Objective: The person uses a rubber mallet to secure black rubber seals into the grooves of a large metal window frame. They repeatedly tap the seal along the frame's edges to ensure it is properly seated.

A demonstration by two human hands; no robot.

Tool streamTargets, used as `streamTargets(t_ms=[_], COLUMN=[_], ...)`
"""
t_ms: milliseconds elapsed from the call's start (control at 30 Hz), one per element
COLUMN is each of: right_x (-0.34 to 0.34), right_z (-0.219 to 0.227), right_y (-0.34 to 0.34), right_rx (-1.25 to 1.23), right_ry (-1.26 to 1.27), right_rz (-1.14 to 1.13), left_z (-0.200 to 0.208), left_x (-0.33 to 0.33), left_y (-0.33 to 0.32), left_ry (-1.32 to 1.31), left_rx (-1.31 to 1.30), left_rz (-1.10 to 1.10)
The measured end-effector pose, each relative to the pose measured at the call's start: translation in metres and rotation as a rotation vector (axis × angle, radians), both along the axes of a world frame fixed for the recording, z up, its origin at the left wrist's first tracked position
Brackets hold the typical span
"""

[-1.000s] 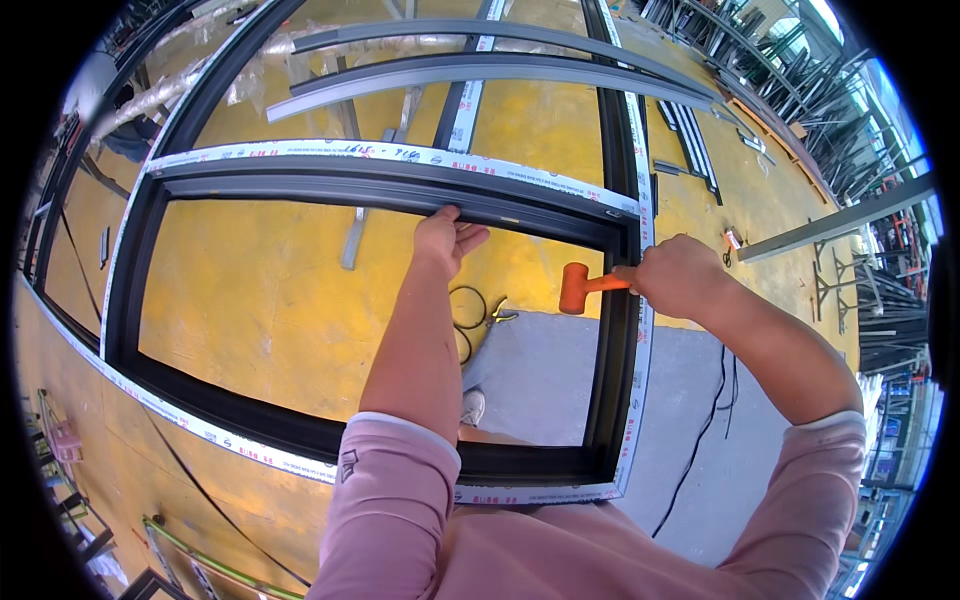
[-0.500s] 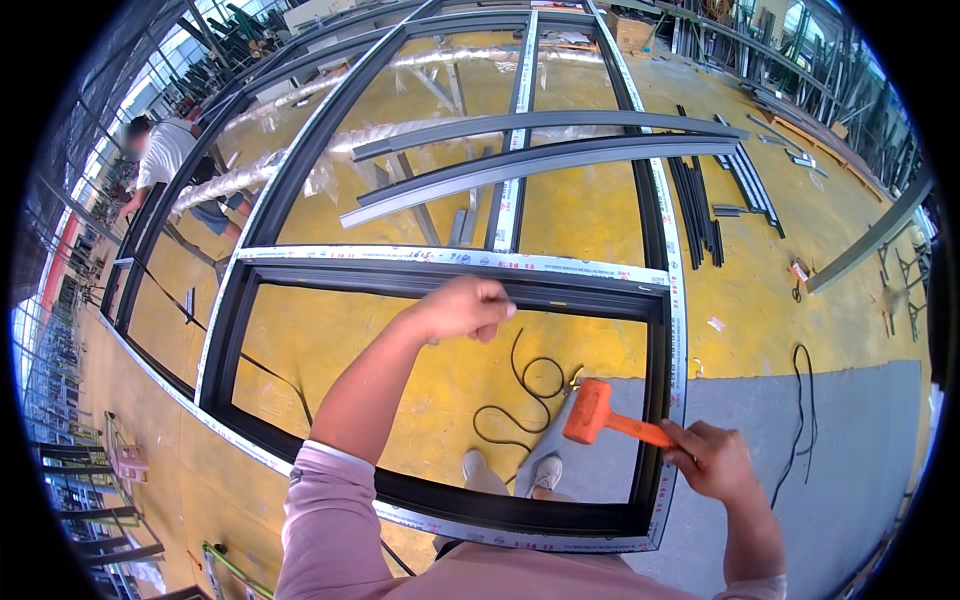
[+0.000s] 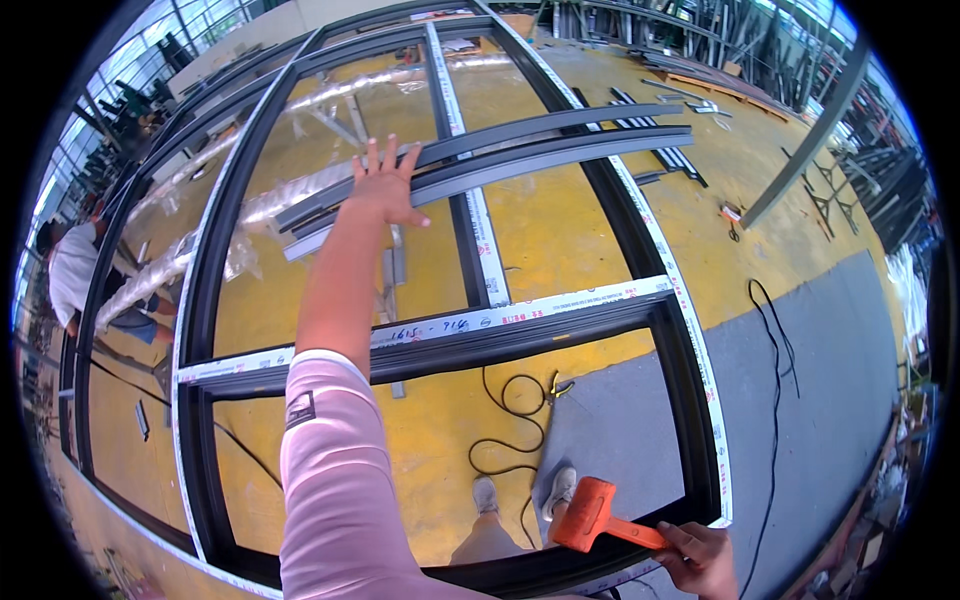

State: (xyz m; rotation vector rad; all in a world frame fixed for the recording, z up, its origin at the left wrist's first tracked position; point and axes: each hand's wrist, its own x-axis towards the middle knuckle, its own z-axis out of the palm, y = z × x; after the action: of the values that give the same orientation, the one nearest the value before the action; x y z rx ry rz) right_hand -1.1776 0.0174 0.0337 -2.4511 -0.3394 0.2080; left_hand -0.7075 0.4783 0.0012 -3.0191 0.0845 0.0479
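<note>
My left hand (image 3: 384, 191), fingers spread, reaches far over the frame to two long grey metal profiles (image 3: 545, 162) lying across it. The palm is at the left part of these bars; I cannot tell whether it touches them. At the lower right, my right hand (image 3: 703, 561) grips the handle of an orange mallet (image 3: 586, 514). The mallet's head hangs over the near opening of a large black window frame (image 3: 480, 336) with white printed film on its edges. Handwriting marks the film on the crossbar under my left arm.
Film-wrapped supports (image 3: 285, 195) run beneath the frame. A black cord (image 3: 512, 440) curls on the yellow floor near pliers (image 3: 560, 388). Grey matting (image 3: 820, 400) lies at right with another cord (image 3: 775, 350). A person (image 3: 75, 270) bends beside the frame at far left.
My left hand has gone from a closed curl above the crossbar to spread fingers farther out at the grey profiles. The right hand and mallet have come lower and nearer in the view.
</note>
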Motion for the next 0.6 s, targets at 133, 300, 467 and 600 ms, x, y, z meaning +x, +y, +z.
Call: streamTargets(t_ms=[133,300,467,600], right_x=[-0.015,-0.043,-0.065,-0.087], right_z=[0.004,0.003,-0.006,-0.023], right_y=[0.03,0.045,0.045,0.035], right_rx=[-0.001,0.027,0.151,0.285], right_ry=[0.015,0.033,-0.003,-0.021], right_rz=[-0.055,-0.186,-0.252,-0.273], left_z=[-0.004,0.0,0.001,0.037], left_x=[0.037,0.016,-0.012,-0.069], left_y=[0.021,0.009,0.009,0.008], left_ry=[0.08,0.077,-0.018,0.06], left_rx=[-0.115,-0.084,-0.105,-0.083], left_rz=[-0.006,-0.09,-0.111,-0.046])
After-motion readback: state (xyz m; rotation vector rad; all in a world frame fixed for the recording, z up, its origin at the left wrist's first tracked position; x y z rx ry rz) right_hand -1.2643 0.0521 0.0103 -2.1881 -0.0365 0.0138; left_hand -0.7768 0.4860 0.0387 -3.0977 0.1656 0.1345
